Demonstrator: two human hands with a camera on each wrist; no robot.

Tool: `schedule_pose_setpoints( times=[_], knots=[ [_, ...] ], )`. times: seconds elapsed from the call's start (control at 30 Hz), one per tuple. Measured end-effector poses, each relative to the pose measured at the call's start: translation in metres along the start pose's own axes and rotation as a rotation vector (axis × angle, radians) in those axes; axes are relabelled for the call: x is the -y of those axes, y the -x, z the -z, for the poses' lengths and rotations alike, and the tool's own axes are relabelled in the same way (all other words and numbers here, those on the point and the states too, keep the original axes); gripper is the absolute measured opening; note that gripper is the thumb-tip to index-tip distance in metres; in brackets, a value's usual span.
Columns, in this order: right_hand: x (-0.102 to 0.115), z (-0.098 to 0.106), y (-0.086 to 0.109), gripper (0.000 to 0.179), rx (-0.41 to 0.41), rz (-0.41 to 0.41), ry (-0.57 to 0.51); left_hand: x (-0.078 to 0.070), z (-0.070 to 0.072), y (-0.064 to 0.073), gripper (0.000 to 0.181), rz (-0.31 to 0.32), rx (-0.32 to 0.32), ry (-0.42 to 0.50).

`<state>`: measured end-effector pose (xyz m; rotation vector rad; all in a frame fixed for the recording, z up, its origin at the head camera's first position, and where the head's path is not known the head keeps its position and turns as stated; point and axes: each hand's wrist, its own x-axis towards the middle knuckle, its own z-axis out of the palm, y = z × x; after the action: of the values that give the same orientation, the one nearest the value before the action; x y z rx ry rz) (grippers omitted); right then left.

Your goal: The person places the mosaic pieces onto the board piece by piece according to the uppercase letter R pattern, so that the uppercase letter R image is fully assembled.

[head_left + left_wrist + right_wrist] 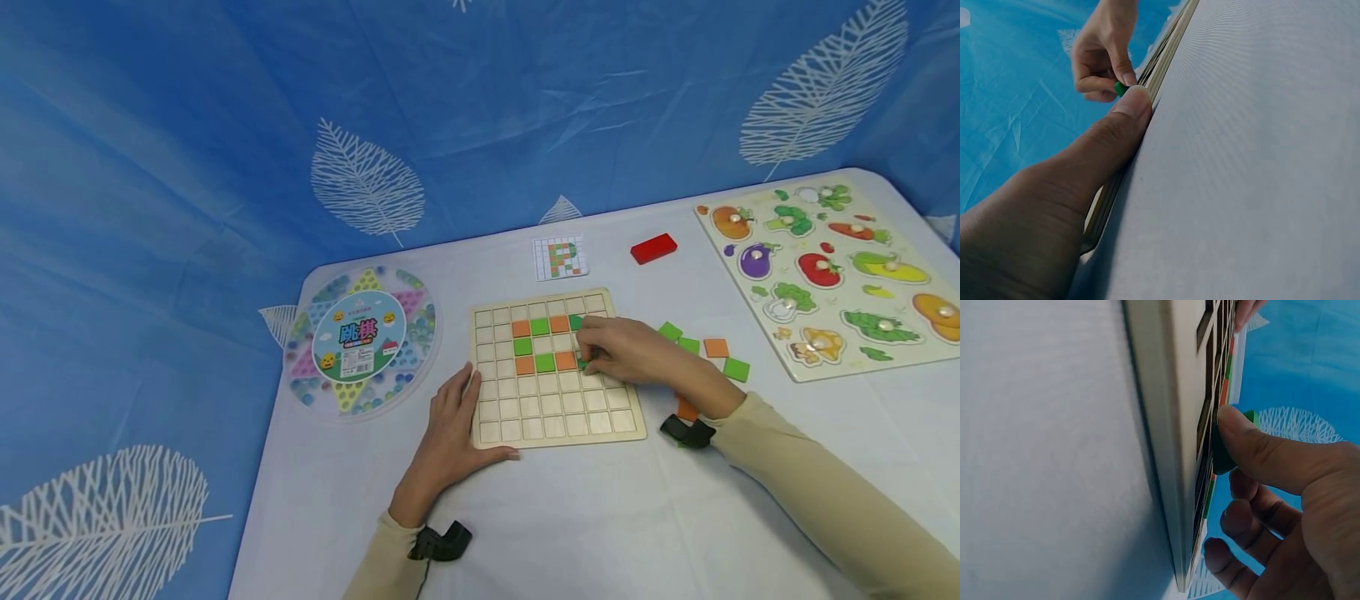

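A wooden grid board (553,407) lies on the white table, with orange and green square tiles set in its upper middle cells. My right hand (617,348) is over the board's right part and pinches a green tile (1222,456) between thumb and finger, at the right end of the lower tile row. Another green piece (575,322) sits at the end of the top row, partly hidden by this hand. At the board's lower left corner rests my left hand (447,425), fingers along the left edge and thumb (1125,112) on the front edge.
Loose green and orange tiles (716,347) lie right of the board, some under my right forearm. Behind it are a pattern card (562,257) and a red block (653,248). A round checkers game (360,337) stands left; a vegetable puzzle board (810,317) lies right.
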<state>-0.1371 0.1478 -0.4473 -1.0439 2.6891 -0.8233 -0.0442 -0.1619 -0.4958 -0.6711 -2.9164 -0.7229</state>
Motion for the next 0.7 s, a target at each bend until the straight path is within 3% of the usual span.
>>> schedule_pose_setpoints(
  times=[0.47,0.7],
  knots=[
    [-0.0043,-0.0002,0.0016,0.018,0.088,-0.038,-0.039,0.0006,-0.0002,0.0001,0.125,0.006,0.007,0.003],
    [-0.0066,-0.0013,0.0043,0.018,0.089,-0.017,-0.031,-0.0007,0.0007,0.0001,0.125,0.009,0.009,0.01]
  ],
)
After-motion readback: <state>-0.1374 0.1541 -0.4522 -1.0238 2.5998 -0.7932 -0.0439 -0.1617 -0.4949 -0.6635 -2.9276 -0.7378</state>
